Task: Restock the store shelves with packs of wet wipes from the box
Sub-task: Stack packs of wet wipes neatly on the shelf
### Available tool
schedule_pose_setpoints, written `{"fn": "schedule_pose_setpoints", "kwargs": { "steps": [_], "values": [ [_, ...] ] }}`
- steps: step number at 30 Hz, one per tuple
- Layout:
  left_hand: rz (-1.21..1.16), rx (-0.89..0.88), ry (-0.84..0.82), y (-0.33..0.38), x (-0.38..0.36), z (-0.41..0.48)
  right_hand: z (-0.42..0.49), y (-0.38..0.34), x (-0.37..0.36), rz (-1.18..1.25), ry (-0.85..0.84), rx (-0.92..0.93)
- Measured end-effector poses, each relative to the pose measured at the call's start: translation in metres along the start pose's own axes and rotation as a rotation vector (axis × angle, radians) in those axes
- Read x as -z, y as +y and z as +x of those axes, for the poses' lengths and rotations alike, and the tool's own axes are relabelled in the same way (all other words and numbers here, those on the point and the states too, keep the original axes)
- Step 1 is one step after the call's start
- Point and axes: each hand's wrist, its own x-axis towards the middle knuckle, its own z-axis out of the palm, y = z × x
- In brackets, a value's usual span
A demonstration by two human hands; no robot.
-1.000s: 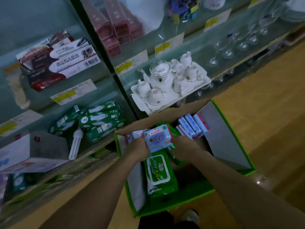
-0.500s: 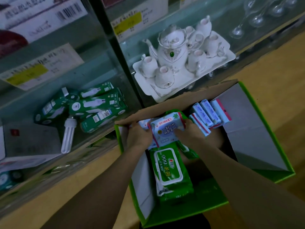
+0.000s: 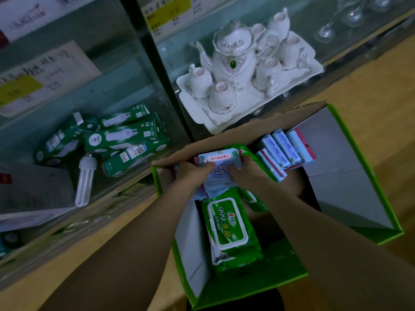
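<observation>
Wet wipes pack, the pale blue-and-pink one, is sitting at the far end of the open box, and both hands are closing on it from opposite ends. The left hand is gripping its left end, fingers curled over the top face, while the right hand is clamping the right end in the same way, so the pack is being pinched between the two. Its long axis is running left to right across the person's view, square to both forearms, and neither hand is looking nearer than the other; the hold is appearing even. How far the pack has cleared the packs beneath it is hard to tell, since the hands are covering its lower edge.

Nearer the body, a large green pack is lying flat in the box with its long axis pointing away from the person, at right angles to the held one. A row of slim blue packs is standing on edge just to the right of the right hand.

The shelves are lying up and to the left of the box, with green bulb cartons and a loose bulb on the nearest one, and a white tea set straight ahead. Judging from this, the coming lift is going to be carrying the pack upward and leftward, led by the left hand.
</observation>
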Motion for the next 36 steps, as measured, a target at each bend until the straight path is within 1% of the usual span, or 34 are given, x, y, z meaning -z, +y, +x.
{"fn": "schedule_pose_setpoints", "kwargs": {
  "steps": [3,7,10,14,18,23,28,30,33,36],
  "values": [
    [-0.091,0.031,-0.096,0.006,0.001,-0.009,0.003,-0.001,-0.001,0.005,-0.023,-0.018],
    [-0.294,0.103,-0.221,0.007,-0.004,-0.015,0.001,-0.001,0.001,0.009,-0.028,0.045],
    [-0.290,0.140,-0.310,0.002,-0.004,-0.020,-0.007,-0.002,0.001,0.049,-0.097,0.048],
    [-0.277,0.169,-0.393,0.001,0.013,-0.029,-0.020,0.001,0.000,0.112,-0.132,0.000],
    [-0.306,0.204,-0.500,0.010,0.023,-0.039,-0.035,-0.002,0.013,0.292,-0.151,-0.087],
    [-0.388,0.255,-0.580,0.028,0.018,-0.054,-0.046,0.005,0.043,0.336,-0.142,-0.033],
    [-0.373,0.227,-0.605,0.047,0.006,-0.073,-0.056,0.017,0.066,0.455,-0.225,-0.006],
    [-0.343,0.195,-0.591,0.052,0.002,-0.080,-0.063,0.020,0.072,0.499,-0.231,-0.013],
    [-0.375,0.157,-0.565,0.060,-0.003,-0.091,-0.075,0.024,0.084,0.552,-0.213,-0.021],
    [-0.359,0.093,-0.520,0.072,-0.010,-0.099,-0.090,0.024,0.099,0.619,-0.244,-0.020]
  ]
}}
